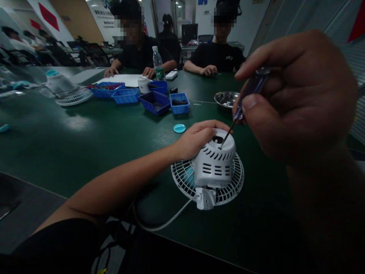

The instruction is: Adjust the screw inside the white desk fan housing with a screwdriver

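A small white electric fan [213,171] lies grille-down on the green table, its slotted motor housing facing up and a white cord trailing from its base. My left hand [196,140] grips the far left side of the housing, with some fingers hidden behind it. Between the thumb and fingers of my right hand [296,95] is a screwdriver [252,91] with a clear purplish handle. Its shaft slants down to a screw hole beside the dark round opening on the housing's top. A turquoise round cap [179,128] lies on the table beyond my left hand.
Blue bins [154,102] stand across the middle, one holding dark parts. A metal bowl [226,99] with small white pieces sits behind the screwdriver. Another fan [67,89] lies at left. A plastic bottle [158,64] stands near two people seated opposite.
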Motion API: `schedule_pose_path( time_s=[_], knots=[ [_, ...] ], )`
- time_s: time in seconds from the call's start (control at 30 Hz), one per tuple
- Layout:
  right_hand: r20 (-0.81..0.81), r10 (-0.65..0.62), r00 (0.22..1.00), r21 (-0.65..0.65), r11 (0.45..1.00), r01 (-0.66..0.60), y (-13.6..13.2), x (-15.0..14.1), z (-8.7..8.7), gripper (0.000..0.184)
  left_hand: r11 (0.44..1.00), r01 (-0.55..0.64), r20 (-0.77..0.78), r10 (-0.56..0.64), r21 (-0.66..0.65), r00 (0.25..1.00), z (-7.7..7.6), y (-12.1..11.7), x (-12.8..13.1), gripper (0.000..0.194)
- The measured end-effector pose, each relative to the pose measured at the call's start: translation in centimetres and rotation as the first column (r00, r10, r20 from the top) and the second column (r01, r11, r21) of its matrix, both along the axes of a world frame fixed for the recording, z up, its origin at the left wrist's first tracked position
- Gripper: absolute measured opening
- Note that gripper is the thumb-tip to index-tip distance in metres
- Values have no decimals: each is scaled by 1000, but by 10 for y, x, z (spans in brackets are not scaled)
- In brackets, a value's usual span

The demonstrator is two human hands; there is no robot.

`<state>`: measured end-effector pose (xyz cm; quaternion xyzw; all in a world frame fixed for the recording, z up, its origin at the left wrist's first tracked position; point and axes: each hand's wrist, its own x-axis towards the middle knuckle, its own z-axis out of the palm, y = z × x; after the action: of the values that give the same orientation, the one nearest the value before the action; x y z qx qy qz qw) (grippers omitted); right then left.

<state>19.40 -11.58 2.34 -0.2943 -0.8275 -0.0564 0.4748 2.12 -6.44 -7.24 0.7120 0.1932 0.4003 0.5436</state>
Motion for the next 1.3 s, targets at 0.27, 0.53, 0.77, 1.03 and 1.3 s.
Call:
schedule_pose_path(
  time_s=[0.27,0.53,0.77,1.03,1.3],
  knots=[
    [29,-17,999,90,996,14,-1,-1,0,22,1000,-8,-36,8,-12,999,1,-1,0,29],
    [13,22,1000,67,997,-23,4,0,0,26,999,-4,-25,3,-45,1000,0,-1,0,30],
    [-45,118,992,-50,991,-121,1,1,0,24,999,5,-25,-6,-35,1000,2,-1,0,28],
    [-40,116,992,-85,989,-119,2,-2,-3,27,999,-3,-5,2,-51,1000,3,-2,0,24],
    [-37,65,997,-23,998,-66,2,-2,-1,20,1000,-7,-19,7,-1,1000,1,0,0,28]
  ],
)
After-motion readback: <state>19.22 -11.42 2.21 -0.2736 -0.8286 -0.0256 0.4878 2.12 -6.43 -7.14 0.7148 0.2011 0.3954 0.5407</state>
